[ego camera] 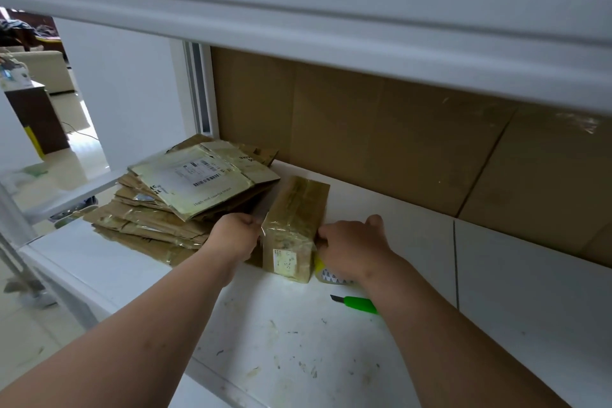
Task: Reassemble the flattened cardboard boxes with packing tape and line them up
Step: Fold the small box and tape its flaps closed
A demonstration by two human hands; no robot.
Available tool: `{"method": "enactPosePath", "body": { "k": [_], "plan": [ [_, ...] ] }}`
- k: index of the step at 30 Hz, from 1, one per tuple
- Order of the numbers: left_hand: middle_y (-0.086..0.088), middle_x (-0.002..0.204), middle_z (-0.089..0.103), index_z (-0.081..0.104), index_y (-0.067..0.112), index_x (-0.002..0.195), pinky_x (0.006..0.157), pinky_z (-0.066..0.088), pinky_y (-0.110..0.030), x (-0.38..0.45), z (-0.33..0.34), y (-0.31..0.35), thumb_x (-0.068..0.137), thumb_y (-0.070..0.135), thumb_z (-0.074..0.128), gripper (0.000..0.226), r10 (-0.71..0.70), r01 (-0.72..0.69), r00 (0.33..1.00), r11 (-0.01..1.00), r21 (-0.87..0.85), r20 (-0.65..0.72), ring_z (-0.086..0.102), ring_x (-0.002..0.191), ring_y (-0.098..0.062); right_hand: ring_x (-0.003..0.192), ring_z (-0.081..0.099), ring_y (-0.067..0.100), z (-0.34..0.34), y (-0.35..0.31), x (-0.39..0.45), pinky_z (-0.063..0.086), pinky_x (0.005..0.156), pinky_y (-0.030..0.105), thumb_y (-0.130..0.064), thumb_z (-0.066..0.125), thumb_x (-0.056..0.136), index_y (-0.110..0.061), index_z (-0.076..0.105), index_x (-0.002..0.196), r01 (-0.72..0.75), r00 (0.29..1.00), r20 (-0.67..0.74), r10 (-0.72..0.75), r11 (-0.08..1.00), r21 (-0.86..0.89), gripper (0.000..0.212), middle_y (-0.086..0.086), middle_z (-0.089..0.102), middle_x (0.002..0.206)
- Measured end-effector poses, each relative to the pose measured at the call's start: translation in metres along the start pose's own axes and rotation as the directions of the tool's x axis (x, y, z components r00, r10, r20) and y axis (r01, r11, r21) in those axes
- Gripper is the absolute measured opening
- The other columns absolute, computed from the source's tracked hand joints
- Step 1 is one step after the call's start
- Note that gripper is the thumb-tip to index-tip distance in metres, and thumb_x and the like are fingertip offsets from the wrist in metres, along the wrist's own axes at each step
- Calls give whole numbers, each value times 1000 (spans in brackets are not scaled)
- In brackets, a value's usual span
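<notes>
Box (pixel 295 228) at frame centre sits between my left hand (pixel 235 235) and right hand (pixel 351 243); both grips clasp its sides, so I should press evenly, keeping corners square.

Both bare arms reach forward. The left hand (pixel 235 232) is turned thumb up with fingers curled. The right hand (pixel 351 247) has curled fingers too, knuckles facing up.

arms: two, bare to the frame edge | hands (pixel 298 242): bare, ungloved
</notes>
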State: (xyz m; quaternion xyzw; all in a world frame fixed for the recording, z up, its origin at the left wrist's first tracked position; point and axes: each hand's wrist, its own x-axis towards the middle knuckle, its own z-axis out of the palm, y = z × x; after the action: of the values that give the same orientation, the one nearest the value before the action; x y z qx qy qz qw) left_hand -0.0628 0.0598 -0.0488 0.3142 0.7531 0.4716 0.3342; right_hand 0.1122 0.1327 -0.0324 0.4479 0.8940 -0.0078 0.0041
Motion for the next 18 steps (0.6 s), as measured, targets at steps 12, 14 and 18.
{"method": "enactPosePath", "body": {
  "k": [12, 14, 18],
  "plan": [
    [11, 94, 73, 66, 31, 119, 77, 56, -33, -9, -3, -6, 78, 60, 72, 51, 405, -406, 909, 813, 417, 95, 67, 86, -8, 86, 57, 14, -1, 5, -3, 22, 89, 40, -57, 35, 91, -29, 64, 93, 74, 995, 58, -83, 987, 141, 41, -10, 62, 79],
    [7, 110, 71, 56, 28, 138, 84, 53, -30, -8, -6, -8, 78, 62, 70, 70, 475, -465, 874, 750, 470, 107, 66, 100, -12, 85, 57, 13, 0, 6, 0, 20, 87, 39, -60, 34, 91, -29, 62, 92, 86, 994, 53, -94, 988, 132, 42, -10, 62, 80],
    [-2, 112, 65, 39, 25, 151, 75, 43, -26, -3, -4, -11, 84, 66, 57, 80, 555, -494, 820, 567, 659, 138, 62, 102, -19, 79, 58, 15, 1, 0, 0, 19, 85, 39, -58, 34, 92, -25, 63, 89, 88, 996, -28, -86, 993, 82, 44, -7, 62, 78]
  ]
}}
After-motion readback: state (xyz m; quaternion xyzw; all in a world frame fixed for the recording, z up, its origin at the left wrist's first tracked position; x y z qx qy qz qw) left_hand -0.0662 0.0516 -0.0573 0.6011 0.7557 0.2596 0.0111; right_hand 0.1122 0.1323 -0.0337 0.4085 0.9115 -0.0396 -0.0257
